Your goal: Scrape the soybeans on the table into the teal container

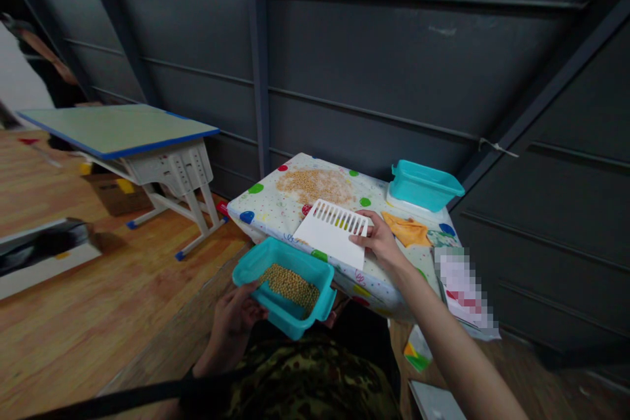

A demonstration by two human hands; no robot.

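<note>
My left hand grips the near left rim of a teal plastic tub holding a layer of tan beans, kept just below the table's front edge. My right hand pinches the right side of a white slotted scraper that lies flat on the table. A spread pile of the same beans lies on the dotted tablecloth beyond the scraper.
A second teal tub stands on a white base at the table's back right, with an orange cloth in front of it. A blue-edged desk stands to the left on the wooden floor. Dark wall panels rise behind the table.
</note>
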